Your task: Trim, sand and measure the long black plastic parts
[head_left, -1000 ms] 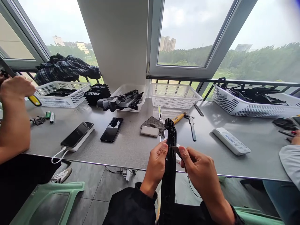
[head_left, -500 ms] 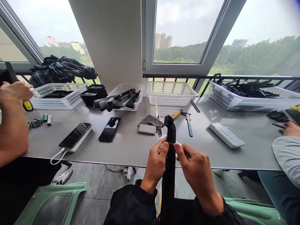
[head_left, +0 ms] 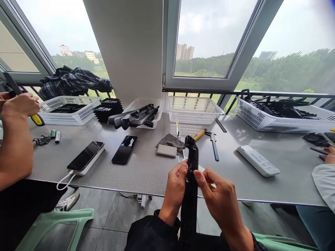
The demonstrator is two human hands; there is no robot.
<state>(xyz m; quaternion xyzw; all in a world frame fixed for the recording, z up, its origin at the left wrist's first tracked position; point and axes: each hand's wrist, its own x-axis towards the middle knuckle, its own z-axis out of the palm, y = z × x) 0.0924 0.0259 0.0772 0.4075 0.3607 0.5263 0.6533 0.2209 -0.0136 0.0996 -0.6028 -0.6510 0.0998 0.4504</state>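
Left hand (head_left: 176,184) grips black part (head_left: 190,200); right hand (head_left: 220,192), hold unclear, seemingly works its right edge; next move wants steadiness.

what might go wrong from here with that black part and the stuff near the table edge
The long black part might slip from the left hand, since it is held up in the air, partly beyond the table. The right hand has its thumb close to the left thumb, so a slip could knock them. The white cable loops over the front edge and could snag.
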